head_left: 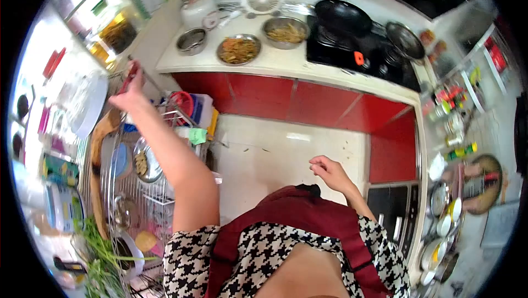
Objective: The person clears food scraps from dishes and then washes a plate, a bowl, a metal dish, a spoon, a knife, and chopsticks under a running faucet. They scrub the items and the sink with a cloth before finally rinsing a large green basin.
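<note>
Left hand (pixel 130 97) is gripping a red tool (pixel 130 76), its length pointing forward (right hand (pixel 330 174) is hanging loose, empty, farther off).

Hard white light is pouring in along the left side, bleaching that edge almost blank and catching the left hand (pixel 128 93) brightly. Over there, a glass jar (pixel 119 33) is glowing amber. Glare is lying in a pale patch on the floor (pixel 269 138), while the red cabinet doors (pixel 258 98) are giving off only a faint sheen. The wide lens is bowing the counter (pixel 286 59), and black is swallowing the corners. Bluish fringing is tinting the rim, and small items at both sides are smearing softly.
</note>
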### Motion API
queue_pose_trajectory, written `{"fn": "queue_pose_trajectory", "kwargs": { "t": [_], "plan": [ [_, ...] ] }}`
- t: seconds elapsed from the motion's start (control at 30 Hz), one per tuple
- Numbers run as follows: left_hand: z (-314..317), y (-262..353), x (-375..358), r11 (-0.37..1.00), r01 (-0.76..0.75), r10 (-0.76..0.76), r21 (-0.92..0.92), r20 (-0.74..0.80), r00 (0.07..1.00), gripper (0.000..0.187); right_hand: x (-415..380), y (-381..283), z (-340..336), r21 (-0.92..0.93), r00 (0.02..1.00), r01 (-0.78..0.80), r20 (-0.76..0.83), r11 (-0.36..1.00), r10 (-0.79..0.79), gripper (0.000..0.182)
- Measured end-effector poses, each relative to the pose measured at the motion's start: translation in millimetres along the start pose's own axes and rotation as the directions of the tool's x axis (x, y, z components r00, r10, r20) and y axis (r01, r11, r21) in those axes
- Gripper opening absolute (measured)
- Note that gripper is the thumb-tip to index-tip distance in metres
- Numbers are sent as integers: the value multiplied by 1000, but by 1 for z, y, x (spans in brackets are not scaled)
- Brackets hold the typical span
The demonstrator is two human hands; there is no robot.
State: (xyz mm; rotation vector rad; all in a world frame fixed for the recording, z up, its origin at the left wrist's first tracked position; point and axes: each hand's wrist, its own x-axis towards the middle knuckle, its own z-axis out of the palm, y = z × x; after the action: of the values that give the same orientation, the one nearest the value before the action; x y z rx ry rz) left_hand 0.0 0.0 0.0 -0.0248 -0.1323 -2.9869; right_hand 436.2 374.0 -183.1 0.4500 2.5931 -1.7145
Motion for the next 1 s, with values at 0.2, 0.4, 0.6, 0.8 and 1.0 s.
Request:
{"fn": "queue_pose_trajectory", "kwargs": {
  "t": [0.2, 0.4, 0.6, 0.8, 1.0],
  "plan": [
    [36, -34, -83, 918, 215, -245, -335, -49, 968, 79, -11, -16, 4, -98, 1000, -21, -7, 995, 20, 30],
    [8, -18, -71, 958, 139, -133, -251, 40, 990, 79, -9, -5, 8, -135, 999, 4, -31, 991, -8, 32],
    [22, -24, -59, 921, 102, -158, -375, -121, 980, 80, -6, -13, 7, -178, 1000, -20, -22, 984, 16, 31],
    [-7, -42, -73, 992, 87, -82, -87, 63, 995, 66, -14, -9, 11, -236, 999, -47, -26, 971, 42, 33],
    [-30, -17, -42, 995, 74, -66, -63, 127, 990, 59, -13, -5, 9, -257, 998, -64, 5, 964, 67, 34]
  ]
}}
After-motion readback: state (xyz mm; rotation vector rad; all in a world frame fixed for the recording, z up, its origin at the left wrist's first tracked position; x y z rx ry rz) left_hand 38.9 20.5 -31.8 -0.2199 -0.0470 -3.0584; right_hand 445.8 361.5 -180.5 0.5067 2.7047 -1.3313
